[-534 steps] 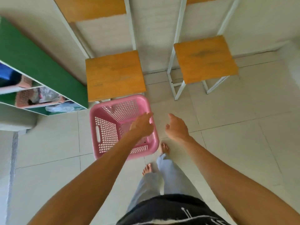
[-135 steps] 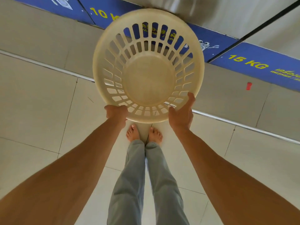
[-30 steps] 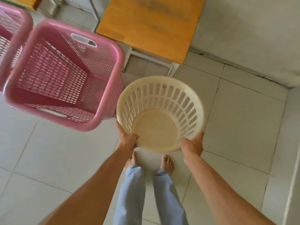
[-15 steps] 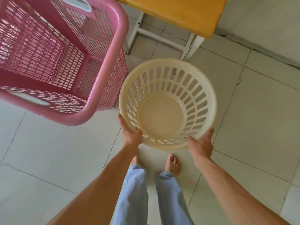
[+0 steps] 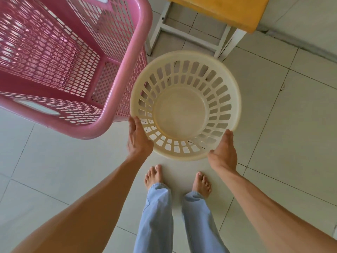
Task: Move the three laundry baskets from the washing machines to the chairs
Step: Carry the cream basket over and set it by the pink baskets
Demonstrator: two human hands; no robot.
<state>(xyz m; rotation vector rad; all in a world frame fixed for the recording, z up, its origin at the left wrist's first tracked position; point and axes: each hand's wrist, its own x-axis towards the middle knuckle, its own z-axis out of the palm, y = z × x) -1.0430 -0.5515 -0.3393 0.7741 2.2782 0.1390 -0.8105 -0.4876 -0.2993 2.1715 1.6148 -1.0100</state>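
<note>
Nearest me, my left hand (image 5: 139, 138) and right hand (image 5: 223, 150) clasp the near rim of the cream basket (image 5: 184, 105), one on each side, holding it above the floor tiles (image 5: 291, 110). It looks empty, light and stiff, with a smooth rim, so a two-sided rim hold suits it. Just left, the pink basket (image 5: 60, 57) almost touches it; what it rests on is hidden. Beyond, the orange chair (image 5: 226, 10) is cut off by the frame.
</note>
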